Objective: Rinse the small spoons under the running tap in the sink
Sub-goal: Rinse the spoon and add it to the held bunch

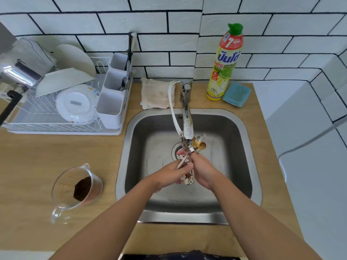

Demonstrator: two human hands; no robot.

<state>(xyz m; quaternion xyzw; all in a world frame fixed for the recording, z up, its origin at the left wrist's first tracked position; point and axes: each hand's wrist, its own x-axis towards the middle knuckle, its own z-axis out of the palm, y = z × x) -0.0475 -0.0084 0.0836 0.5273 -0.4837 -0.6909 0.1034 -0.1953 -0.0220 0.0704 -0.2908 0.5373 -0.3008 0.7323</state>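
Right over the middle of the steel sink (242, 147), both hands meet just below the end of the tap (187, 128). The left hand (170, 175) has its fingers and thumb curled round a bunch of small spoons (187, 172), holding them by the handles, whose decorated ends stick out toward the person. The right hand (201, 168) closes on the same bunch from the other side, its fingers wrapped over the stems, so the two hands touch each other around the spoons. Gold spoon bowls (200, 145) show past the fingertips, just beside the tap's nozzle and above the drain (177, 152). I cannot make out a stream of water from where I stand. A thin white hose (173, 111) runs from the tap's base along the spout to its tip. Behind the sink on the wooden surface (28, 166) lies a folded pale cloth (155, 94), and to the right of the tap's base stands a tall yellow bottle of dish soap (224, 66) with a green cap, a blue sponge (237, 94) just beside it. To the left a white dish rack (62, 126) holds plates, an overturned bowl and a cutlery caddy with a few utensils. Nearer the person, well apart from the sink, a clear measuring jug (75, 188) sits with dark brown powder in it.
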